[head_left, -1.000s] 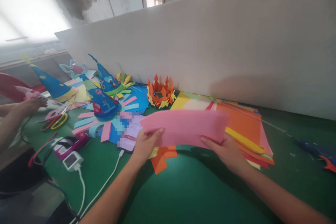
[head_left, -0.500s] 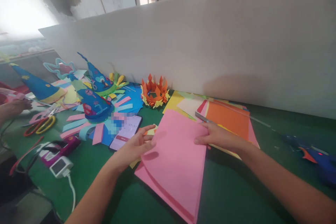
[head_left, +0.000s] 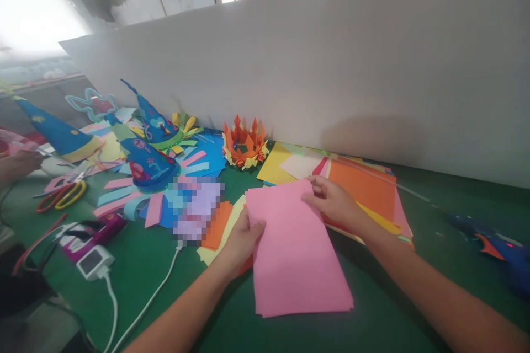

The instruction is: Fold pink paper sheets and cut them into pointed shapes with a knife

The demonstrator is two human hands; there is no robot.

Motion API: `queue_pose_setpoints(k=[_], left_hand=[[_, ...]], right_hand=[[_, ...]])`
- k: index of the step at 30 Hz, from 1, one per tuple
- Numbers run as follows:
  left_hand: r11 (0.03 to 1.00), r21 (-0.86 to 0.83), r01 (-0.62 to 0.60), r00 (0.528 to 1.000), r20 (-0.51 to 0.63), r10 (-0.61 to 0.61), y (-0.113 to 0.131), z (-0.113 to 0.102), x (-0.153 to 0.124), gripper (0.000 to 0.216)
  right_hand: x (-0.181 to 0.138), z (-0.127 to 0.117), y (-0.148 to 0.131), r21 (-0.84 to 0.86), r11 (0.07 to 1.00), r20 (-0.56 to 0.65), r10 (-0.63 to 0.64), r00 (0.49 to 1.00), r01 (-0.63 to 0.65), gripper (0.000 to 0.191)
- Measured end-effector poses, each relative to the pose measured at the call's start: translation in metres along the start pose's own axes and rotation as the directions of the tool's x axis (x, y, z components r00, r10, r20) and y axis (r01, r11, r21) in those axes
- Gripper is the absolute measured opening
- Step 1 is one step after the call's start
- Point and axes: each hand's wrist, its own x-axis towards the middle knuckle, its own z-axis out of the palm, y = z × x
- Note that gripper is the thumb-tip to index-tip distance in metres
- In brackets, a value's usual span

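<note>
Pink paper sheets (head_left: 293,253) lie in a loose stack in front of me, their lower edges slightly out of line. My left hand (head_left: 243,236) grips the left edge, thumb on top and the other fingers hidden underneath. At the upper right corner, my right hand (head_left: 331,198) pinches the sheets between thumb and curled fingers. Orange paper pieces (head_left: 218,226) and pale yellow paper (head_left: 237,214) rest beside my left hand, partly covered by it. Behind my right hand is a pile topped by an orange sheet (head_left: 364,185).
An orange paper crown (head_left: 245,146) stands at the back. Decorated blue cone hats (head_left: 151,162) sit to the left, near scissors (head_left: 70,196) and a purple power strip (head_left: 93,237). A blue glue gun (head_left: 501,248) lies right. Another person's hand (head_left: 19,168) shows far left.
The pink sheets have turned and lie more squarely before me. My left hand has moved right along with them. A grey metal piece near my right hand is no longer visible.
</note>
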Motion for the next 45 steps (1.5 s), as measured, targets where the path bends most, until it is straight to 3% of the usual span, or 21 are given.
queue_pose_setpoints(k=[4, 8, 12, 16, 19, 21, 24, 27, 34, 38, 42, 45], left_hand=[[0.999, -0.054, 0.009, 1.0, -0.024, -0.011, -0.003, 0.005, -0.001, 0.06], [0.999, -0.036, 0.014, 1.0, 0.009, -0.014, 0.002, -0.001, -0.002, 0.058], [0.996, 0.087, 0.016, 0.999, 0.044, -0.02, 0.01, -0.007, -0.003, 0.058], [0.994, 0.099, -0.052, 0.998, 0.048, 0.048, 0.01, -0.007, -0.002, 0.076], [0.967, 0.224, -0.125, 0.989, -0.044, 0.139, 0.003, -0.011, -0.003, 0.092], [0.907, 0.391, -0.156, 0.979, -0.062, 0.195, -0.002, -0.014, -0.005, 0.09], [0.718, 0.671, -0.185, 0.975, 0.032, 0.222, -0.003, -0.016, -0.009, 0.047], [0.544, 0.805, -0.237, 0.964, 0.127, 0.233, 0.001, -0.014, -0.012, 0.013], [0.39, 0.861, -0.325, 0.935, 0.23, 0.27, 0.003, -0.014, -0.013, 0.016], [0.237, 0.911, -0.337, 0.912, 0.253, 0.323, 0.001, -0.014, -0.015, 0.016], [0.04, 0.939, -0.34, 0.851, 0.29, 0.437, 0.004, -0.011, -0.019, 0.007], [-0.045, 0.929, -0.367, 0.841, 0.353, 0.41, 0.005, -0.006, -0.023, 0.019]], right_hand=[[-0.004, 0.017, 0.007, -0.025, 0.988, -0.08, -0.152, 0.985, 0.151, 0.041], [-0.01, 0.026, 0.013, 0.149, 0.988, -0.034, -0.037, 0.999, 0.041, 0.056], [-0.009, 0.023, 0.022, 0.255, 0.965, -0.027, 0.067, 0.997, -0.058, 0.048], [-0.007, 0.018, 0.026, 0.162, 0.987, -0.087, 0.008, 0.996, 0.006, 0.032], [-0.008, 0.019, 0.022, -0.029, 0.998, -0.188, -0.06, 0.98, 0.056, 0.022], [-0.009, 0.021, 0.018, -0.188, 0.979, -0.211, -0.117, 0.971, 0.077, 0.015], [-0.011, 0.024, 0.015, -0.411, 0.905, -0.18, -0.201, 0.963, 0.112, 0.006], [-0.012, 0.025, 0.015, -0.491, 0.863, -0.142, -0.217, 0.966, 0.122, 0.009], [-0.009, 0.015, 0.022, -0.6, 0.755, -0.015, -0.34, 0.94, 0.264, 0.021], [-0.008, 0.012, 0.027, -0.661, 0.685, 0.007, -0.404, 0.915, 0.307, 0.028], [-0.01, 0.016, 0.032, -0.688, 0.664, -0.033, -0.43, 0.902, 0.292, 0.03], [-0.011, 0.018, 0.032, -0.692, 0.669, -0.067, -0.433, 0.899, 0.27, 0.035]])
